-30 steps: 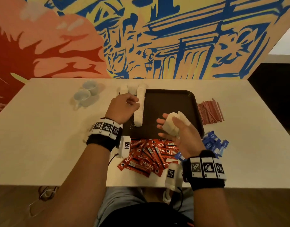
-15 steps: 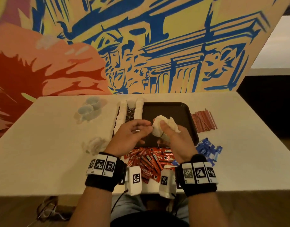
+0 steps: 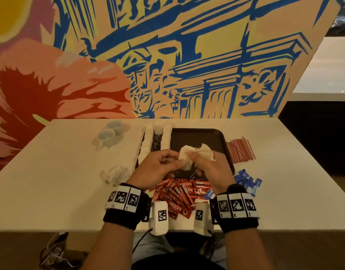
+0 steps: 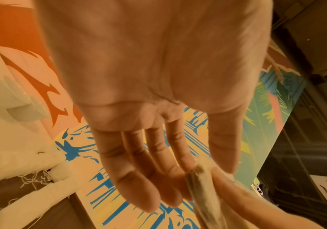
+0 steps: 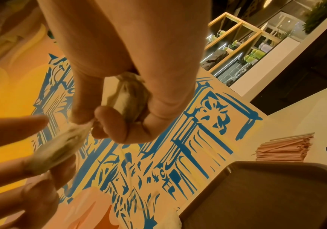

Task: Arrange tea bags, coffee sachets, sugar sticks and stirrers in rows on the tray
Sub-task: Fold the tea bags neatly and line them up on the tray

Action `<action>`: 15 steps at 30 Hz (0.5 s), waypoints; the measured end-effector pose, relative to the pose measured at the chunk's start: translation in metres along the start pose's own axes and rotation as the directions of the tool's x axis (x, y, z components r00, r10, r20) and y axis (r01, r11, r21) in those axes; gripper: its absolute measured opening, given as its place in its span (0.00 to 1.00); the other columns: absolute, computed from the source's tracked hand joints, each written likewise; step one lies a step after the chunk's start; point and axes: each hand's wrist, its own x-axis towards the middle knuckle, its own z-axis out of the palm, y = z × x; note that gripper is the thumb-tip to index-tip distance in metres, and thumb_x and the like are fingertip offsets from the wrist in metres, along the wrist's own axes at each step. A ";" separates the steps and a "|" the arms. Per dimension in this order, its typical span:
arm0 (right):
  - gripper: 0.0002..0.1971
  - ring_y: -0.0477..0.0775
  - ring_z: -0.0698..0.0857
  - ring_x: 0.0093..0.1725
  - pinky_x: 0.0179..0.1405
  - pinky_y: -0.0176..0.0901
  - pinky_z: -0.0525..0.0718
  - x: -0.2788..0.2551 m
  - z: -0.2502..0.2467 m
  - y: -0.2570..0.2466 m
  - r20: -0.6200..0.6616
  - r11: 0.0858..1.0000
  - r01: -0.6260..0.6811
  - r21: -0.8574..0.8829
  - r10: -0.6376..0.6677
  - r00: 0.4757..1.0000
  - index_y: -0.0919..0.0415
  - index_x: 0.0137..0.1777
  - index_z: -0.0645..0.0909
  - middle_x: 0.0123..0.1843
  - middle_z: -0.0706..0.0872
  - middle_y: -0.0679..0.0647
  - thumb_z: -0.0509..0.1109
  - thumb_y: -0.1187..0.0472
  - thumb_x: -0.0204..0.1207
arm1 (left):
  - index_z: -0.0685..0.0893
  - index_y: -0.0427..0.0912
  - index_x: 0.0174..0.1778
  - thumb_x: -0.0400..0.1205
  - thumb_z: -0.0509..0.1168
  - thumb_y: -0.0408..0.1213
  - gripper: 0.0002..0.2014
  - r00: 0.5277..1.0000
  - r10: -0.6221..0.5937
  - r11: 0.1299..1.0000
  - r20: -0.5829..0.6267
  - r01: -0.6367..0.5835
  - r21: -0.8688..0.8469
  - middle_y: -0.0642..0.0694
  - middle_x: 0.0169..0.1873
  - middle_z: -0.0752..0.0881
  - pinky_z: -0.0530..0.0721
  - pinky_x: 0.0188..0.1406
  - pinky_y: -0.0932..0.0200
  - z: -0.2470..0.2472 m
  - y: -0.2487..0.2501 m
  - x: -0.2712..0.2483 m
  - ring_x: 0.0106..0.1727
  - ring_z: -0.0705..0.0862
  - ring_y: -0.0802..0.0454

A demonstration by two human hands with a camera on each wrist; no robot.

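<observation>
While held up over the tray's near edge: tea bags [image 3: 197, 154] in both hands, apparently being pulled apart one from the rest
Left hand [image 3: 160, 168]: thumb and forefinger pinching one bag [image 4: 203, 190], other fingers loosely extended
Right hand [image 3: 210, 168]: fingers curled round a small bunch of bags [image 5: 129, 96]
Tray [image 3: 198, 137]: dark, on the worktop [image 3: 60, 172]; two white tea-bag rows [image 3: 156, 141] laid along its left side, the rest bare
Still to place: loose tea bags [image 3: 115, 174] left of the tray; coffee sachets [image 3: 177, 193] piled in front of it; stirrers [image 3: 239, 151] stacked to its right; blue sugar sticks [image 3: 247, 180] heaped near the right wrist
Progress: early, judged from the layout, with tea bags part done and the other three kinds untouched
Also there: two cups [image 3: 109, 133] at far left
</observation>
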 end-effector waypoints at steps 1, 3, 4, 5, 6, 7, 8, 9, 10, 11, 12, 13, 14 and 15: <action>0.11 0.55 0.78 0.30 0.29 0.42 0.78 -0.001 0.000 -0.001 0.021 1.000 -0.004 -0.020 0.005 1.000 0.64 0.48 0.89 0.33 0.83 0.58 0.77 0.55 0.79 | 0.89 0.45 0.57 0.78 0.74 0.45 0.14 1.000 0.005 1.000 0.006 -0.005 -0.006 0.47 0.48 0.93 0.89 0.51 0.51 0.000 0.000 0.000 0.50 0.91 0.52; 0.09 0.54 0.78 0.30 0.29 0.40 0.78 -0.003 0.001 -0.004 0.046 0.999 -0.014 -0.032 0.016 0.999 0.61 0.44 0.89 0.33 0.82 0.58 0.75 0.55 0.80 | 0.91 0.46 0.55 0.79 0.72 0.48 0.13 1.000 0.015 1.000 -0.012 -0.015 0.008 0.46 0.48 0.93 0.89 0.49 0.53 -0.001 0.000 0.000 0.49 0.91 0.52; 0.09 0.53 0.78 0.29 0.28 0.39 0.78 -0.004 0.001 -0.005 0.047 0.999 -0.021 -0.031 0.022 0.999 0.59 0.42 0.89 0.33 0.82 0.58 0.75 0.56 0.80 | 0.92 0.46 0.52 0.80 0.72 0.47 0.10 0.999 0.021 0.999 -0.027 -0.021 0.025 0.45 0.47 0.92 0.89 0.49 0.53 -0.001 -0.001 0.001 0.49 0.90 0.50; 0.08 0.51 0.78 0.29 0.28 0.38 0.78 -0.004 0.002 -0.005 0.045 0.999 -0.028 -0.028 0.030 0.999 0.57 0.42 0.88 0.33 0.82 0.57 0.74 0.56 0.81 | 0.92 0.47 0.49 0.81 0.72 0.45 0.08 0.999 0.029 0.999 -0.036 -0.027 0.042 0.44 0.46 0.92 0.89 0.50 0.51 -0.001 -0.003 0.001 0.49 0.90 0.49; 0.08 0.51 0.78 0.28 0.28 0.38 0.77 -0.004 0.003 -0.005 0.041 0.999 -0.036 -0.023 0.037 0.998 0.56 0.42 0.89 0.33 0.83 0.57 0.74 0.56 0.81 | 0.93 0.47 0.47 0.81 0.73 0.45 0.07 0.999 0.032 0.998 -0.037 -0.030 0.057 0.43 0.46 0.92 0.89 0.51 0.50 -0.001 -0.005 0.001 0.49 0.90 0.48; 0.07 0.51 0.79 0.29 0.28 0.38 0.78 -0.004 0.004 -0.004 0.040 0.999 -0.044 -0.015 0.044 0.998 0.56 0.44 0.90 0.34 0.83 0.57 0.74 0.55 0.82 | 0.93 0.48 0.46 0.80 0.73 0.45 0.06 0.999 0.032 0.997 -0.033 -0.030 0.069 0.44 0.45 0.92 0.89 0.53 0.49 -0.002 -0.007 0.002 0.50 0.90 0.47; 0.07 0.51 0.79 0.29 0.29 0.38 0.78 -0.003 0.004 -0.003 0.040 0.999 -0.049 -0.014 0.050 0.998 0.56 0.47 0.90 0.36 0.84 0.58 0.74 0.55 0.82 | 0.93 0.49 0.44 0.80 0.73 0.45 0.05 0.999 0.031 0.997 -0.026 -0.029 0.078 0.44 0.45 0.92 0.89 0.54 0.48 -0.002 -0.008 0.002 0.50 0.90 0.48; 0.07 0.51 0.79 0.30 0.29 0.39 0.78 -0.003 0.005 -0.002 0.041 0.998 -0.057 -0.017 0.057 0.998 0.57 0.49 0.91 0.38 0.85 0.60 0.74 0.55 0.82 | 0.93 0.51 0.42 0.80 0.74 0.44 0.04 0.999 0.030 0.996 -0.021 -0.028 0.084 0.45 0.44 0.92 0.89 0.55 0.47 -0.002 -0.009 0.002 0.49 0.90 0.49; 0.08 0.51 0.79 0.30 0.29 0.39 0.79 -0.003 0.005 -0.001 0.041 0.998 -0.065 -0.022 0.066 0.997 0.58 0.50 0.90 0.39 0.86 0.62 0.73 0.55 0.82 | 0.93 0.52 0.41 0.80 0.74 0.44 0.05 0.999 0.028 0.996 -0.019 -0.027 0.090 0.45 0.42 0.92 0.89 0.55 0.46 -0.002 -0.009 0.002 0.47 0.90 0.50; 0.09 0.50 0.80 0.29 0.29 0.39 0.79 -0.002 0.006 -0.001 0.038 0.997 -0.074 -0.021 0.075 0.996 0.58 0.51 0.90 0.40 0.86 0.62 0.73 0.54 0.82 | 0.93 0.52 0.40 0.80 0.74 0.44 0.05 0.999 0.026 0.995 -0.020 -0.024 0.097 0.45 0.41 0.92 0.89 0.55 0.44 -0.003 -0.010 0.004 0.46 0.89 0.50; 0.10 0.50 0.80 0.28 0.28 0.38 0.79 -0.002 0.007 0.000 0.033 0.996 -0.083 -0.013 0.084 0.996 0.59 0.51 0.90 0.39 0.85 0.62 0.72 0.53 0.83 | 0.93 0.52 0.39 0.80 0.74 0.44 0.05 0.999 0.027 0.994 -0.023 -0.024 0.111 0.43 0.40 0.92 0.88 0.56 0.43 -0.004 -0.012 0.004 0.45 0.89 0.48; 0.12 0.49 0.79 0.28 0.28 0.38 0.78 -0.001 0.008 0.000 0.023 0.996 -0.094 -0.001 0.094 0.995 0.58 0.51 0.91 0.39 0.85 0.62 0.71 0.51 0.84 | 0.93 0.51 0.39 0.80 0.75 0.43 0.05 0.999 0.025 0.991 -0.028 -0.021 0.129 0.41 0.40 0.91 0.88 0.56 0.41 -0.006 -0.015 0.006 0.44 0.89 0.45; 0.13 0.49 0.79 0.29 0.29 0.40 0.78 0.001 0.009 0.001 0.012 0.994 -0.106 0.015 0.106 0.994 0.56 0.51 0.92 0.38 0.85 0.61 0.69 0.50 0.85 | 0.93 0.50 0.39 0.80 0.75 0.43 0.06 0.999 0.018 0.990 -0.033 -0.013 0.143 0.40 0.40 0.91 0.88 0.55 0.41 -0.008 -0.017 0.007 0.44 0.90 0.41; 0.14 0.49 0.79 0.30 0.29 0.41 0.78 0.003 0.009 0.000 0.000 0.993 -0.115 0.039 0.115 0.993 0.55 0.51 0.92 0.39 0.86 0.59 0.68 0.49 0.86 | 0.93 0.48 0.39 0.81 0.75 0.42 0.05 0.999 0.000 0.989 -0.044 0.006 0.147 0.41 0.40 0.92 0.88 0.55 0.41 -0.011 -0.021 0.008 0.46 0.90 0.39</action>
